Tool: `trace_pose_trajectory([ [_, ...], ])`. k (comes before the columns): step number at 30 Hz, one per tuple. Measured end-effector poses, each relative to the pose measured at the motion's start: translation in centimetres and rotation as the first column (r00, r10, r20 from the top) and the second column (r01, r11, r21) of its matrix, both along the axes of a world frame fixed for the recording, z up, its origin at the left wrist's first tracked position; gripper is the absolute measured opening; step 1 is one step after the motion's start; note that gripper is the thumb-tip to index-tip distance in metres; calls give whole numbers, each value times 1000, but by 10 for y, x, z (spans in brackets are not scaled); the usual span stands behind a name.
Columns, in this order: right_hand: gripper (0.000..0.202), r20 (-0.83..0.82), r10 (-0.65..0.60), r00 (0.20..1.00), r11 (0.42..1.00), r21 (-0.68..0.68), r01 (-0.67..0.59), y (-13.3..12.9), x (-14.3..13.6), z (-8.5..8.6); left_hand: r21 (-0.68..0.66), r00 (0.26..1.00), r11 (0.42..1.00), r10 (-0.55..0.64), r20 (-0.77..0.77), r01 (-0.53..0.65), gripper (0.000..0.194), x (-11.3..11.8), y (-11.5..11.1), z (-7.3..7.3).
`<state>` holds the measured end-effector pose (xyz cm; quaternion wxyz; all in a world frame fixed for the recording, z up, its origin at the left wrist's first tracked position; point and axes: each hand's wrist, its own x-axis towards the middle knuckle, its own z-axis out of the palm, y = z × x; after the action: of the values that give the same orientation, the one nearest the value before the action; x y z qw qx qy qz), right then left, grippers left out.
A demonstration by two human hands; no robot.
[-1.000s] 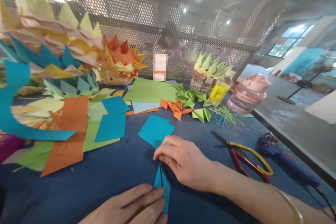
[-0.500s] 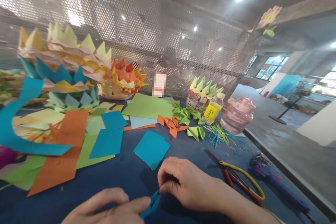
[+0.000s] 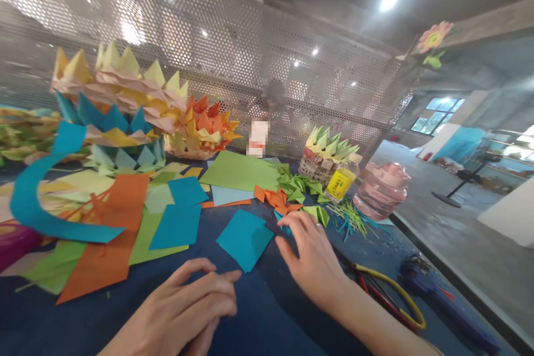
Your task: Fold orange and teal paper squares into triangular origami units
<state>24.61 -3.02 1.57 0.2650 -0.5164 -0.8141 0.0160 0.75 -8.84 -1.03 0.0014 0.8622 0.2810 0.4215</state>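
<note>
My right hand (image 3: 306,250) reaches over the table beside the orange folded pieces (image 3: 275,199), its fingertips at a small blue folded piece (image 3: 283,222). The thumb stands apart from the fingers; whether they still touch the blue piece is hard to tell. My left hand (image 3: 194,306) rests near the front, fingers loosely bent and apart, with nothing in it. Between and beyond the hands lies a small stack of blue paper squares (image 3: 245,239). Green folded pieces (image 3: 298,183) lie behind the orange ones.
Scissors (image 3: 387,295) and a blue glue gun (image 3: 446,306) lie at the right. Behind them stand a yellow-labelled bottle (image 3: 340,182) and a pink jar (image 3: 380,192). Paper sheets (image 3: 112,233) and a curled blue strip (image 3: 31,194) cover the left, before folded-paper baskets (image 3: 125,158).
My right hand has moved forward, and the blue folded piece that was between both hands is now by the orange pieces. My left hand has let go of it. The view has shifted slightly.
</note>
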Motion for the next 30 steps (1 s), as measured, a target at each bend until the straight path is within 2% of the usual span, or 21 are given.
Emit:
trace_pose_trajectory([
  [1,20,36,60,998,998,-19,-59,-3,-5,-1,2,1000,1000,-4,1,4,43,0,1,-1],
  [3,36,151,173,973,984,-77,-163,-8,-13,-2,8,1000,1000,1,11,-1,44,0,2,-1],
  [5,58,242,231,942,969,-144,-201,-9,-18,-4,9,999,1000,-5,35,5,44,1,2,-1],
  [7,68,287,249,925,964,-167,-208,-8,-21,-6,15,997,999,-33,73,32,43,1,2,-1],
  [9,59,283,256,924,965,-123,-230,-7,-22,-8,7,992,998,-57,109,56,42,1,3,0],
  [11,38,252,281,926,959,-38,-281,-8,-22,-11,-17,990,998,-59,127,62,41,0,3,0],
  [14,16,220,348,911,926,71,-371,-13,-23,-14,-47,991,997,-49,122,55,40,-1,3,0],
  [18,24,203,379,903,907,113,-406,-18,-22,-14,-34,991,998,-51,124,55,39,0,2,-2],
  [25,18,189,385,903,906,110,-409,-20,-19,-10,-66,995,996,-50,84,56,38,-1,2,0],
  [30,21,201,405,892,876,193,-442,-18,-18,-13,-51,997,998,24,73,-21,35,-2,1,-2],
])
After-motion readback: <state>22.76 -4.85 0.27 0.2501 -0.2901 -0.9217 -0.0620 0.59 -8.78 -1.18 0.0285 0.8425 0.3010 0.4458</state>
